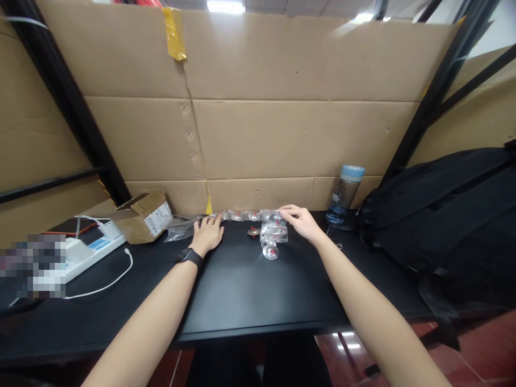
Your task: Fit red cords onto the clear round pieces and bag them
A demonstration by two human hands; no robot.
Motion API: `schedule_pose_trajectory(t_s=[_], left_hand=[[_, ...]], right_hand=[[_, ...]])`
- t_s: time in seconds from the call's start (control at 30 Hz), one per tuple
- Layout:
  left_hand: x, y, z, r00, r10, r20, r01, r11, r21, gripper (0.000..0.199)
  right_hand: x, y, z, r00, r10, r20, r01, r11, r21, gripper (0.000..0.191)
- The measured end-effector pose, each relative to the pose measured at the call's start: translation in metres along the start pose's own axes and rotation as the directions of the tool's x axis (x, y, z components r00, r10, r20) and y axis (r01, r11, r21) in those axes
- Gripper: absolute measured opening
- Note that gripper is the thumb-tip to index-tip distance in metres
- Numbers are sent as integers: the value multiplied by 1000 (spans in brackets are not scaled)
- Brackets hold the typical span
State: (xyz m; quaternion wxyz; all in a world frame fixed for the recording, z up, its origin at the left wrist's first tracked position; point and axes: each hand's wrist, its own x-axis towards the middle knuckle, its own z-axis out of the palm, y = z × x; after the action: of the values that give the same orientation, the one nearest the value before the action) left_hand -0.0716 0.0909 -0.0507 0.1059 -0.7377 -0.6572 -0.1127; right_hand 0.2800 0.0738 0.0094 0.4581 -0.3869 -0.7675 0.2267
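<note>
Centre of frame: clear packets with shiny round pieces lie on black worktop. Right hand: fingers narrow, at the packets' upper edge; grip cannot be told. Left hand: fingers slightly spread, on the strip's left end. Bottle right of centre; open carton left.

Person's body: a black watch with a dark face and black strap, worn at the left wrist; forearms without sleeves; black legwear.
</note>
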Motion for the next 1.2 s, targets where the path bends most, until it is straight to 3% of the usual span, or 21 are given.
schedule_pose_trajectory(t_s=[0.23, 0.33, 0.43, 0.57, 0.7, 0.83, 0.97, 1.07, 1.2], left_hand=[[-3, 2, -2, 997, 28, -73, -24, 998, 55, 48], [-4, -1, -1, 994, 52, -94, -47, 997, 55, 43], [-4, -3, -2, 997, 62, -56, -61, 998, 14, 41], [-4, 0, -6, 997, 53, -55, -54, 999, -10, 36], [-6, 10, -7, 987, 56, -148, -55, 998, 11, 39], [-8, 16, -7, 983, 61, -172, -54, 998, 43, 43], [-8, 14, -6, 985, 49, -166, -41, 998, 56, 38], [-8, 13, -6, 981, 59, -184, -54, 998, 29, 33], [-8, 13, -9, 987, 15, -158, -17, 1000, -13, 31]], right_hand=[[1, 4, -4, 994, 25, -107, -38, 993, -113, 31], [1, 2, -6, 993, 42, -106, -49, 997, -68, 31], [2, 1, -6, 995, 39, -96, -38, 999, 3, 31], [2, 4, -7, 992, 58, -113, -69, 993, -96, 28], [2, 7, -5, 986, 151, -76, -143, 985, 97, 29], [3, 7, -4, 976, 146, -163, -140, 989, 47, 28], [4, 5, -6, 968, 175, -179, -145, 975, 171, 29], [3, 4, -8, 962, 144, -233, -131, 989, 70, 29], [3, 5, -8, 963, 179, -200, -159, 981, 112, 35]])
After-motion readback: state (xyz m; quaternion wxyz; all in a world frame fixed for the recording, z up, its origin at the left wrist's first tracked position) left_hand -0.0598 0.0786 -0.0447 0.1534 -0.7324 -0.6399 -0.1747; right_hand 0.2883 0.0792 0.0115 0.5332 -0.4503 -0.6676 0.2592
